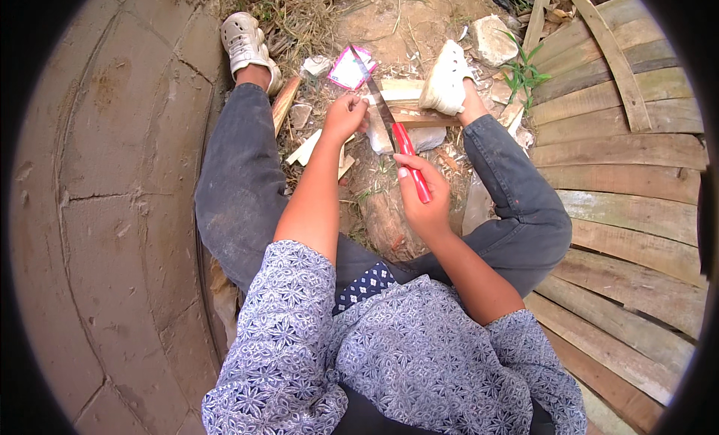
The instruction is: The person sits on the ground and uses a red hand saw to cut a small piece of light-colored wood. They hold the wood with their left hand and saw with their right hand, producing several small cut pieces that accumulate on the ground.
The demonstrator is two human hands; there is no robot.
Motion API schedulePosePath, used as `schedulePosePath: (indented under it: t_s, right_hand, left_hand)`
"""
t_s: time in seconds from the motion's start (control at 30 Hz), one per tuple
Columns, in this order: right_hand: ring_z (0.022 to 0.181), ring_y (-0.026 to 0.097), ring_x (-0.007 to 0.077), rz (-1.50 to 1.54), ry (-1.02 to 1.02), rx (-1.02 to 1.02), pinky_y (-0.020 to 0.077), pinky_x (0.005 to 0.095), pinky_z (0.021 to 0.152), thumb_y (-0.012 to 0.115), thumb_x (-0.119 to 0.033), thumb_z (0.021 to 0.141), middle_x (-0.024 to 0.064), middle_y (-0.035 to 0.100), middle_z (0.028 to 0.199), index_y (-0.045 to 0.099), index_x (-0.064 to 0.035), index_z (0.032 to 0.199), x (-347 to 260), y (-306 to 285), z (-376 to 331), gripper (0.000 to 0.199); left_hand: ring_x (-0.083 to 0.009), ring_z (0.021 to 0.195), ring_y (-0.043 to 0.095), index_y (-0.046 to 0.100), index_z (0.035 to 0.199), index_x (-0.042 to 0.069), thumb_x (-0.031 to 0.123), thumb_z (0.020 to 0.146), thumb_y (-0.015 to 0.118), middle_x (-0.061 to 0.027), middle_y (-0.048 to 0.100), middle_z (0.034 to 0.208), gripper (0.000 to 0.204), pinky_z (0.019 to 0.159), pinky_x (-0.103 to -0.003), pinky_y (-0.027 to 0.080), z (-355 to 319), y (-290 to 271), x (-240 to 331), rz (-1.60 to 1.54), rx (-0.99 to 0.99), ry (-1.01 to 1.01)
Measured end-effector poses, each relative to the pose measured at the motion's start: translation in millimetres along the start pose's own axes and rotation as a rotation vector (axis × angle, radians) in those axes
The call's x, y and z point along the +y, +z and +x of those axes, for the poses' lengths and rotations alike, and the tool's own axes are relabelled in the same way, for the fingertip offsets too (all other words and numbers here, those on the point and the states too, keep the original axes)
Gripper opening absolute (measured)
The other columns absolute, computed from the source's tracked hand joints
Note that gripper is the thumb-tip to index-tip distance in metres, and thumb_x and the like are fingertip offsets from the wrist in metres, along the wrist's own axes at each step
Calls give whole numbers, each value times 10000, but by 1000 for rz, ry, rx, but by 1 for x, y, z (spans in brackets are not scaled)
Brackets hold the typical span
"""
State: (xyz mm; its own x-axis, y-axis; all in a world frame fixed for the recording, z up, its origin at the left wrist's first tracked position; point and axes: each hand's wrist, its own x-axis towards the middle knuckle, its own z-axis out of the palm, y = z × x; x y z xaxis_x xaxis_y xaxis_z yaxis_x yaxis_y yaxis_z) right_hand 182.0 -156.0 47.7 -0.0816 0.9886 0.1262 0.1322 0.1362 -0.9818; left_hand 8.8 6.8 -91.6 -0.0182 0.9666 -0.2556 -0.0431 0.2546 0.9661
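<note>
In my right hand (425, 194) is a long knife (405, 144) with a red handle, its fingers wrapped round the grip. The dark narrow blade points up and away to the left, over the wood pieces. My left hand (346, 116) is closed, with curled fingers to the left of the blade. Whatever those fingers hold is hidden, though the end of a wooden strip (427, 120) lies close to them. This strip rests across a pale block (428, 139), and my right shoe (446, 79) is at its far right end.
A cracked brown wall (112, 210) runs along the left. Wooden slats (622, 203) line the right side. On the ground lie a pink-edged packet (347, 70), a pale rock (494, 41), wood scraps (305, 147) and a log (389, 218) between my legs.
</note>
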Motion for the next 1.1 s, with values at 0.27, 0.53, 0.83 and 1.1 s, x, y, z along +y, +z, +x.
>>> schedulePosePath:
  t_s: [0.27, 0.53, 0.83, 1.1]
  right_hand:
    - [696, 519, 25, -61, 23, 13, 414, 206, 600, 570, -14, 935, 17, 640, 875, 674, -41, 1124, 3, 6, -4, 217]
    - [687, 557, 50, -220, -112, 31, 434, 213, 616, 580, -26, 942, 30, 647, 869, 667, -53, 1091, -3, -19, -38, 174]
    - [758, 571, 65, -250, -125, 60, 457, 232, 672, 580, -47, 949, 31, 640, 858, 670, -24, 1048, -8, -21, -13, 136]
    - [793, 575, 74, -132, -38, 45, 464, 233, 718, 584, -39, 940, 46, 659, 897, 667, -35, 1055, 20, 5, 29, 142]
  left_hand:
    - [-255, 676, 650, 605, 903, 15, 467, 1020, 374, -159, 667, 820, 521, 661, -416, 510, 7, 5, -5, 425, 90, 55]
    - [-471, 1055, 601, 679, 1050, 25, 433, 1008, 307, -278, 650, 1105, 554, 936, -519, 454, -2, 22, 12, 631, 205, 7]
    - [-469, 1020, 604, 666, 1022, -4, 431, 1018, 312, -286, 654, 1048, 560, 899, -518, 454, -23, 34, 20, 643, 249, -26]
    - [-440, 1055, 616, 694, 1048, 60, 392, 1013, 322, -233, 669, 1108, 500, 937, -516, 466, -16, 29, 25, 679, 236, -107]
